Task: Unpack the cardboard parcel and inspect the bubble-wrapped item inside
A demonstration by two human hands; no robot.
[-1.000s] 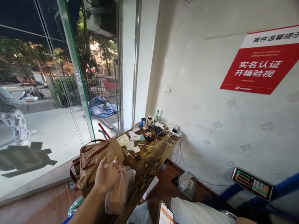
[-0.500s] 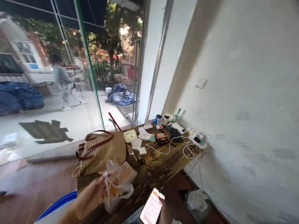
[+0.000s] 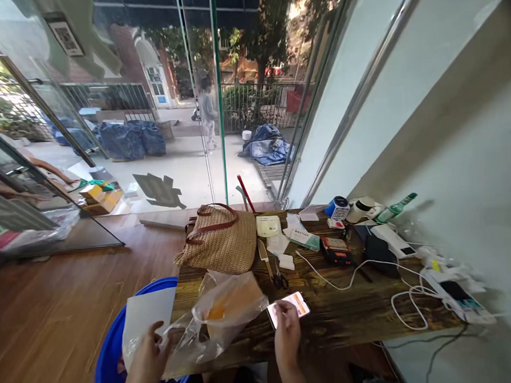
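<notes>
At lower centre, the left hand (image 3: pixel 146 357) pinches a clear plastic bag (image 3: pixel 219 313) while the right hand (image 3: pixel 287 332) grips a phone (image 3: pixel 288 308) above the wooden table (image 3: pixel 356 312); a firm hold on both seems wise.

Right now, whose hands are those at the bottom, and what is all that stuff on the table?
The picture comes from a small camera worn on a person's head, looking forward and down, so you see that person's own two hands and no face. There is no machine here.

The left hand grips the edge of a clear plastic bag with something orange inside; the bag lies on a dark wooden table. The right hand holds a phone with its screen lit.

Farther back on the table sit a woven handbag with brown straps, scissors, a white cable, a green bottle and some small devices. A blue bin stands beside the table, under the left hand. Through the glass wall you see a street, where another person walks.
</notes>
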